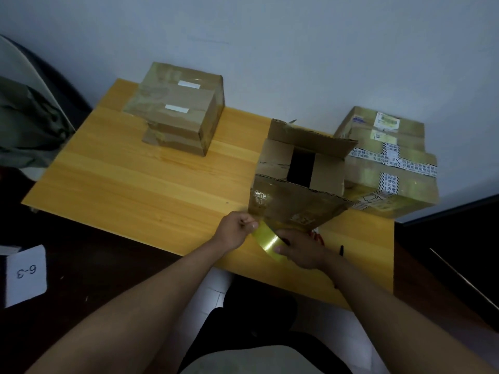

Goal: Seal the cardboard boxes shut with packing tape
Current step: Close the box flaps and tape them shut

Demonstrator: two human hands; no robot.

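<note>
- Two hands work at the near edge of a yellow wooden counter (162,179), both busy with a roll of clear packing tape (270,242).
- Left hand (236,229): fingers curled, thumb and fingertips pinching what appears to be the free end of the tape, just beside the lower left corner of the open box's near flap.
- Right hand (301,249): fingers and thumb wrapped round the tape roll, holding it just off the near flap, above the counter's front edge.
- Open cardboard box (302,168): stands right of centre on the counter; far flap raised, near flap (294,209) hanging out toward the person, two inner flaps folded down with a dark gap between them. Old glossy tape shows on the near flap.
- Stack of sealed boxes, left rear (175,109): brown, taped over, with two white strips on top; well apart from the open box.
- Sealed box with printed tape and labels (388,163): right rear, touching or just beside the open box; which of these cannot be told.
- Dark pen-like item (341,251): lies on the counter just right of the right hand; a red object beside the hand is too hidden to identify.
- White card marked "6-3" (25,275): off the counter at lower left.
</note>
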